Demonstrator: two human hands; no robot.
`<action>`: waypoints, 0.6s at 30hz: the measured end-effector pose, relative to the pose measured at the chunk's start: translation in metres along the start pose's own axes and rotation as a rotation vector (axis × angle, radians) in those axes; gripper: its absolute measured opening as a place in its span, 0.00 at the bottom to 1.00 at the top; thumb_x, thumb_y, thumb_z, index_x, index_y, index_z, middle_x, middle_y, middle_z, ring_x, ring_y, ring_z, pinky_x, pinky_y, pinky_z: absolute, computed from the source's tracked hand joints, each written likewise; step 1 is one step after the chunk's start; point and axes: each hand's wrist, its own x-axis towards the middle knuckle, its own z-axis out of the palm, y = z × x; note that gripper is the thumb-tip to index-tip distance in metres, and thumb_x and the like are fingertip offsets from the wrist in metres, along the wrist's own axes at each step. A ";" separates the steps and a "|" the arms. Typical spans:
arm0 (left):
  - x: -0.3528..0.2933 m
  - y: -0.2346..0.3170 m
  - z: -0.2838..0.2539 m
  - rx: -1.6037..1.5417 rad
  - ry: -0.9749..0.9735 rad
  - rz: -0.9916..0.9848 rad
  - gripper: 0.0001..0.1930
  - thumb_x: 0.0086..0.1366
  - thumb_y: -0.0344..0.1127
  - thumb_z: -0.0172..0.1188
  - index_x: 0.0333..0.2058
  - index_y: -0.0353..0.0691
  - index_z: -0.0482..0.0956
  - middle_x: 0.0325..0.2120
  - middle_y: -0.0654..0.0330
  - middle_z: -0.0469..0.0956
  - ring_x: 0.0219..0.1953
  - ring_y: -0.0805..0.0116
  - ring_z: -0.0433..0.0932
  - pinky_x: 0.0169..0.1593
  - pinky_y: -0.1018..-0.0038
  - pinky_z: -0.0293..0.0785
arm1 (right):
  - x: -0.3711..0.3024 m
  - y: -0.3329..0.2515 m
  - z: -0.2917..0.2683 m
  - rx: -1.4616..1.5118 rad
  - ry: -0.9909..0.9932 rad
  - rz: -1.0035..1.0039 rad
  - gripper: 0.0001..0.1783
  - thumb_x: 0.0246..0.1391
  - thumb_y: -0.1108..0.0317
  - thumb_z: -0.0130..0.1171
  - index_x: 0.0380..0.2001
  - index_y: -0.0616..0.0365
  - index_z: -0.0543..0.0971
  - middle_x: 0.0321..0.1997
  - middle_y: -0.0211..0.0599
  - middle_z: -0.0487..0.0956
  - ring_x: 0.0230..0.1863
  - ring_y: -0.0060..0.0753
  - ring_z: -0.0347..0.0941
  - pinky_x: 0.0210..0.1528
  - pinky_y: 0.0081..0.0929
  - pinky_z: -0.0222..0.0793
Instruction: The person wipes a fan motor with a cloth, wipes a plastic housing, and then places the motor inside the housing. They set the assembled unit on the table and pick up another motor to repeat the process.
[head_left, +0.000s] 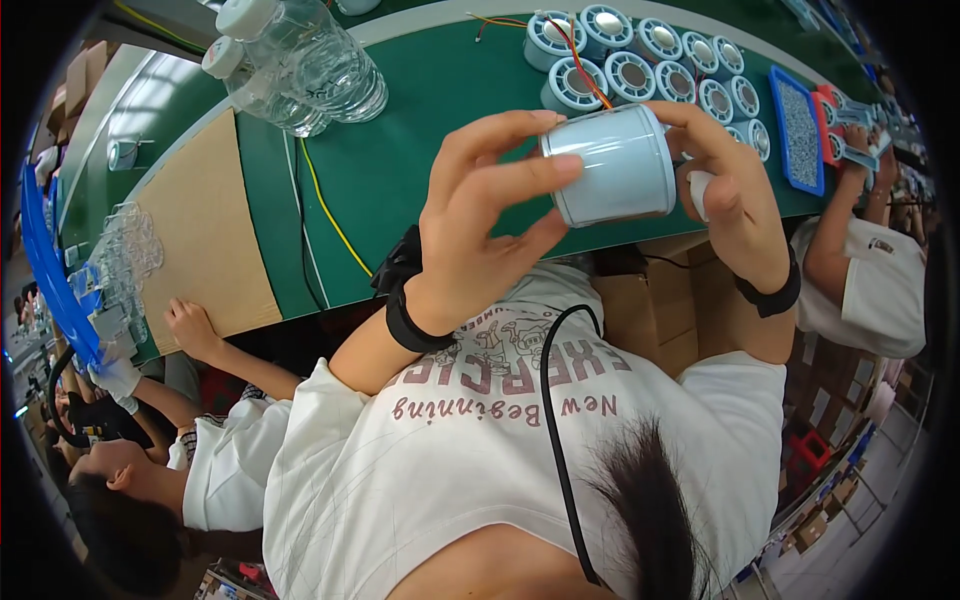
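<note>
A person's left hand (pixel 490 195) grips a glossy pale blue cylinder (pixel 615 170) at its left end, above the near edge of a green table (pixel 430 90). The right hand (pixel 735 190) curls at the cylinder's other end — how firmly it holds, I cannot tell. Round blue canisters (pixel 630 77) stand in rows at the table's far right, beside a blue tray (pixel 806 188). Clear bottles (pixel 330 75) stand on the table's far left side — nearer its left end lies a cardboard sheet (pixel 205 230), a co-worker's hand (pixel 190 325) resting on it.
</note>
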 end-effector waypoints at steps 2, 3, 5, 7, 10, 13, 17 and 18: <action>0.000 -0.002 0.000 0.048 -0.010 0.077 0.25 0.46 0.15 0.68 0.45 0.39 0.76 0.50 0.49 0.68 0.54 0.49 0.72 0.47 0.62 0.81 | 0.001 -0.003 0.003 0.106 -0.005 0.028 0.45 0.56 0.27 0.39 0.58 0.57 0.69 0.27 0.32 0.74 0.22 0.19 0.64 0.25 0.18 0.58; 0.000 -0.003 0.000 0.102 -0.018 0.154 0.24 0.45 0.14 0.68 0.42 0.40 0.78 0.49 0.49 0.69 0.53 0.47 0.72 0.47 0.62 0.81 | 0.002 -0.006 0.006 0.215 -0.013 0.050 0.44 0.55 0.29 0.45 0.58 0.57 0.70 0.27 0.31 0.74 0.23 0.20 0.65 0.26 0.18 0.59; 0.001 -0.001 0.002 0.141 -0.028 0.233 0.23 0.44 0.14 0.67 0.40 0.41 0.79 0.49 0.49 0.69 0.52 0.45 0.73 0.46 0.61 0.81 | 0.003 -0.007 0.009 0.315 -0.010 0.081 0.43 0.54 0.30 0.50 0.57 0.56 0.70 0.27 0.31 0.73 0.24 0.21 0.66 0.26 0.18 0.60; 0.002 0.012 -0.002 0.199 -0.082 0.136 0.23 0.44 0.13 0.66 0.40 0.42 0.79 0.48 0.49 0.70 0.50 0.44 0.74 0.45 0.60 0.81 | 0.004 0.000 0.014 0.144 0.019 -0.053 0.42 0.49 0.35 0.60 0.57 0.56 0.70 0.28 0.31 0.73 0.26 0.22 0.68 0.28 0.18 0.62; 0.004 0.005 0.001 0.241 -0.082 0.185 0.23 0.44 0.12 0.65 0.39 0.43 0.79 0.48 0.49 0.70 0.49 0.43 0.75 0.46 0.59 0.80 | 0.004 0.000 0.011 0.075 0.020 -0.092 0.43 0.43 0.39 0.68 0.57 0.55 0.70 0.28 0.31 0.72 0.27 0.22 0.68 0.29 0.18 0.63; 0.003 -0.003 0.001 0.275 -0.026 0.375 0.24 0.44 0.11 0.64 0.39 0.44 0.80 0.48 0.49 0.71 0.48 0.43 0.76 0.46 0.59 0.80 | 0.003 -0.003 0.005 0.120 -0.009 -0.043 0.45 0.36 0.44 0.75 0.56 0.54 0.71 0.30 0.30 0.73 0.27 0.21 0.68 0.29 0.18 0.63; 0.002 0.001 -0.008 0.176 -0.232 0.246 0.38 0.53 0.21 0.67 0.59 0.45 0.58 0.55 0.39 0.65 0.55 0.38 0.69 0.50 0.51 0.78 | 0.001 -0.006 -0.002 0.157 -0.131 0.165 0.54 0.41 0.27 0.62 0.58 0.62 0.66 0.48 0.37 0.77 0.48 0.28 0.74 0.49 0.24 0.68; 0.002 -0.001 -0.006 0.163 -0.191 0.279 0.40 0.52 0.21 0.68 0.60 0.45 0.56 0.55 0.39 0.66 0.54 0.38 0.70 0.50 0.52 0.78 | 0.001 -0.002 0.001 0.179 -0.089 0.101 0.49 0.45 0.30 0.60 0.56 0.61 0.68 0.41 0.35 0.76 0.41 0.25 0.72 0.43 0.22 0.67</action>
